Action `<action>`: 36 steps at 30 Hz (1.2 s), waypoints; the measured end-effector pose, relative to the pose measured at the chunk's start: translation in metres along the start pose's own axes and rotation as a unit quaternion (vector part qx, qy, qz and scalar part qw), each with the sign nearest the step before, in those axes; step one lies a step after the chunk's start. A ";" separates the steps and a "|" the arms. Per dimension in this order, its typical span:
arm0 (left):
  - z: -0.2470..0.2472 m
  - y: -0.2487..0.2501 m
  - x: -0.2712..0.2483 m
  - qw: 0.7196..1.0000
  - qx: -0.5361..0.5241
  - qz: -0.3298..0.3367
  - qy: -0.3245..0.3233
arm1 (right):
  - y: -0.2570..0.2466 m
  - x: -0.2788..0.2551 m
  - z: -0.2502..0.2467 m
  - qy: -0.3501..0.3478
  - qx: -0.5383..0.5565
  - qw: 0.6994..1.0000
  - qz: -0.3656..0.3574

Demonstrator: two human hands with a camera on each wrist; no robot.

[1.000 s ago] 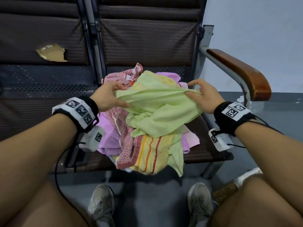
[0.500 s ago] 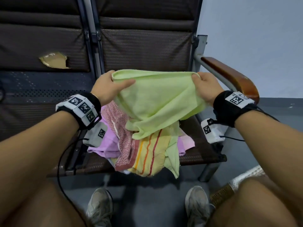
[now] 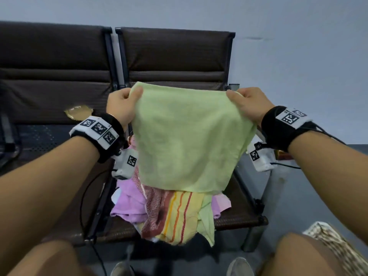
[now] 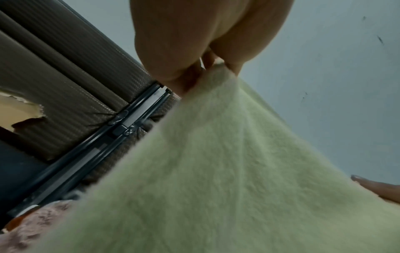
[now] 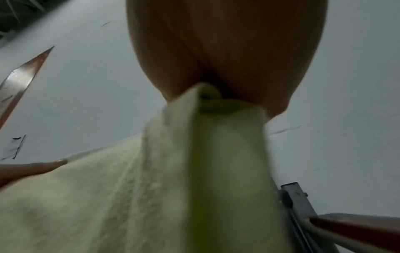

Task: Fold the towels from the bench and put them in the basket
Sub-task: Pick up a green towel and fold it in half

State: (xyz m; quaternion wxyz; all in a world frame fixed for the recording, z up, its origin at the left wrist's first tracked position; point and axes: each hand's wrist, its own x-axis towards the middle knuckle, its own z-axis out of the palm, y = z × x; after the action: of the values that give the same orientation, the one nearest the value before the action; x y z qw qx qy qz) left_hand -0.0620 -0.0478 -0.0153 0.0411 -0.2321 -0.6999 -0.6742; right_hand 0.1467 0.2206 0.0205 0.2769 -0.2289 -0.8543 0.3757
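Note:
A light green towel [image 3: 187, 140] hangs spread out in the air above the bench seat. My left hand [image 3: 124, 105] pinches its top left corner and my right hand [image 3: 246, 102] pinches its top right corner. Both wrist views show the green towel [image 4: 216, 171] [image 5: 173, 188] running down from the pinching fingers. Below it a pile of towels [image 3: 169, 212] lies on the brown bench seat [image 3: 239, 208]: pink, red patterned, yellow striped and another green one. A woven basket [image 3: 336, 250] shows partly at the lower right, beside my right knee.
The bench backrest [image 3: 175, 56] stands behind the towel, with a torn patch [image 3: 79, 112] on the left seat's back. A wooden armrest [image 5: 357, 229] is to the right. My shoes [image 3: 239, 265] rest on the grey floor in front of the bench.
Both hands have lifted the green towel off the pile and drawn apart, so it now hangs flat and spread. The camera has tilted upward.

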 end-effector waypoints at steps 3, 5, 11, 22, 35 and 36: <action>0.014 0.014 0.004 0.998 -0.022 -0.034 0.056 | -0.016 0.000 0.003 -0.032 0.009 0.999 0.037; 0.029 0.023 0.000 0.996 -0.033 -0.047 0.069 | -0.030 -0.005 0.011 -0.055 0.056 0.994 0.076; 0.082 0.037 -0.054 0.997 -0.041 -0.002 -0.064 | -0.059 -0.023 0.042 -0.109 0.231 0.954 0.155; 0.078 0.042 -0.068 0.989 -0.065 -0.073 -0.109 | -0.062 -0.045 0.039 -0.196 0.208 0.952 0.107; 0.084 0.028 -0.015 0.958 -0.005 -0.086 -0.272 | -0.020 0.003 0.010 -0.167 -0.040 0.983 0.070; 0.089 0.029 -0.010 0.965 0.013 -0.065 -0.256 | -0.015 0.010 0.010 -0.129 -0.057 0.988 0.066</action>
State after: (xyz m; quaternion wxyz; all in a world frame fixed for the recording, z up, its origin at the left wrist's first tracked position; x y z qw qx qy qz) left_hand -0.0192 0.0351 -0.0001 -0.1803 -0.3498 -0.7094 -0.5847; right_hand 0.1301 0.2120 0.0294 0.1253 -0.2504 -0.8859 0.3699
